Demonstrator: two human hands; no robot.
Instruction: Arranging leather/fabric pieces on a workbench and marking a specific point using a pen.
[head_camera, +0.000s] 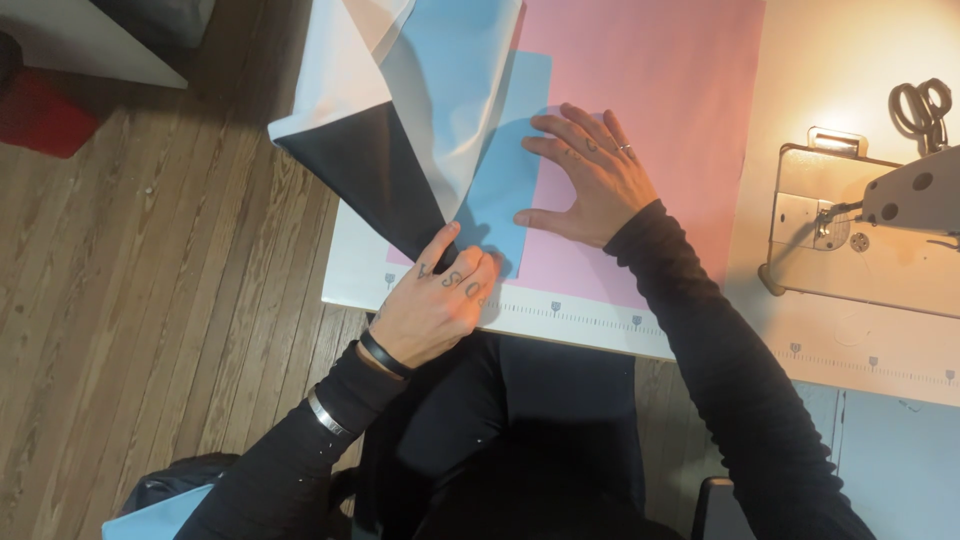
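Left hand (435, 305) pinches the black fabric corner (375, 175); at its two o'clock, right hand (590, 180) presses spread flat on the pink fabric (660, 90).

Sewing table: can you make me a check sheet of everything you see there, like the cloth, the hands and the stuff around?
Surface: white sewing table with ruler marks along its front edge.
Job's things: pink fabric lies flat; a light blue strip lies on it; a white, blue and black folded cloth hangs over the table's left edge.
Clutter: scissors at the far right.
Grips: left hand pinches the cloth's point at the strip's lower end; right hand presses flat, fingers spread, on strip and pink fabric.
Cables: nothing seen.
Surroundings: sewing machine on the right under warm light, wooden floor, a red thing at the far left.
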